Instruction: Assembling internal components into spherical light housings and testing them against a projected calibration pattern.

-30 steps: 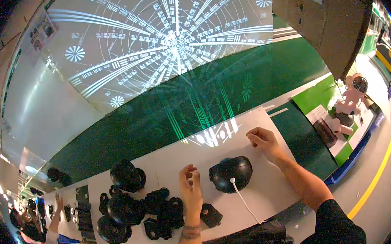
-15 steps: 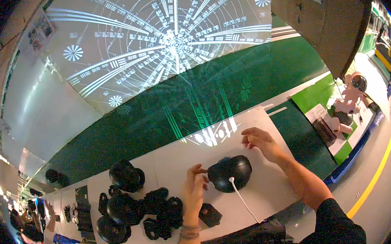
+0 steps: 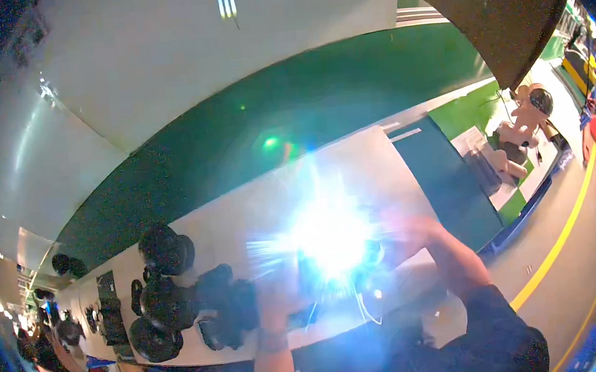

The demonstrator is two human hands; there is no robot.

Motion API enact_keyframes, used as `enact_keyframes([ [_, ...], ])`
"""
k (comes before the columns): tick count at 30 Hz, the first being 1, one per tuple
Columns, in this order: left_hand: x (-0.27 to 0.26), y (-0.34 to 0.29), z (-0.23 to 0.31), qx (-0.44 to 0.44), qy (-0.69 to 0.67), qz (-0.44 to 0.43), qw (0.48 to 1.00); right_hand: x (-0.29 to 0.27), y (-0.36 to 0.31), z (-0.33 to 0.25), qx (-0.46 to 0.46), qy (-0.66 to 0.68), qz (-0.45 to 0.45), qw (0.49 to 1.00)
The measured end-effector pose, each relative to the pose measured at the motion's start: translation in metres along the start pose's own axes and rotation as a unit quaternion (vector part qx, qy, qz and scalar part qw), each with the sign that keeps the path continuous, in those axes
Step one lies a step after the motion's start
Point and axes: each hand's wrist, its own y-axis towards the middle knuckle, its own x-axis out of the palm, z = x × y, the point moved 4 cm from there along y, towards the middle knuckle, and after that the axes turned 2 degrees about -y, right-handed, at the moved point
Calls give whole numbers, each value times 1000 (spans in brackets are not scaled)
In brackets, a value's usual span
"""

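Observation:
A black rounded projector stands on the white work surface, its lens turned toward me and shining so brightly that most of the body is washed out. Below it, part of a thin white cable shows. My left hand is at the projector's left side, and my right hand is at its right. Glare hides the fingers of both hands, so I cannot see whether they touch the body. Left of my left hand sit several rounded black housings and a cluster of smaller black parts.
A pale upright screen stands beyond a green strip of table. A brown panel hangs at the upper right. A jointed figure stands on a green mat at right. Another person's arm shows at far left.
The projector's beam has swung from the screen toward me, leaving only pattern traces at the screen's top. Glare covers both hands. My view has shifted slightly.

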Motion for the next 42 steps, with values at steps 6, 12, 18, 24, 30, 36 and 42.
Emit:
enact_keyframes([
  [6,-2,3,1,18,-100,-46,994,-3,1,-12,-22,23,38,999],
  [12,-3,6,2,6,-99,-54,994,-5,1,-11,-14,45,61,997],
  [18,-2,5,-3,1,-92,-57,994,-5,4,-11,-26,57,67,996],
  [24,0,5,-2,-20,-130,-48,990,-5,2,-11,-29,63,65,995],
  [30,1,2,-6,27,-78,-61,995,-4,2,-12,-34,45,57,997],
  [36,0,4,0,7,-66,-61,996,-5,1,-14,-28,44,58,997],
  [42,11,-7,-15,-78,-216,-36,973,-4,0,-15,-18,33,48,998],
])
